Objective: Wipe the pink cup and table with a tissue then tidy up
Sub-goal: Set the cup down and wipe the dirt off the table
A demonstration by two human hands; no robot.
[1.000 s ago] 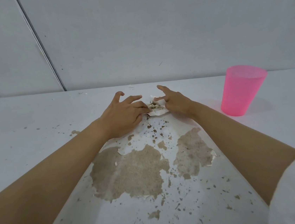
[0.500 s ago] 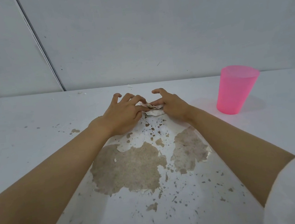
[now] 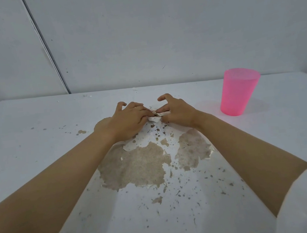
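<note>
A small crumpled white tissue (image 3: 155,117) with brown specks lies on the white table (image 3: 35,129), pinched between both hands. My left hand (image 3: 128,119) grips its left side with fingertips pressed down. My right hand (image 3: 177,113) holds its right side, index finger raised and curled. Most of the tissue is hidden under the fingers. The pink cup (image 3: 238,91) stands upright at the right, well apart from my right hand.
The table's white coating has peeled, leaving large brown patches (image 3: 135,166) and many small flecks between my forearms. A grey wall (image 3: 158,29) rises just behind the table's far edge.
The tissue has been folded smaller between my fingers, and both hands have drawn closer together. The cup has not moved on the table.
</note>
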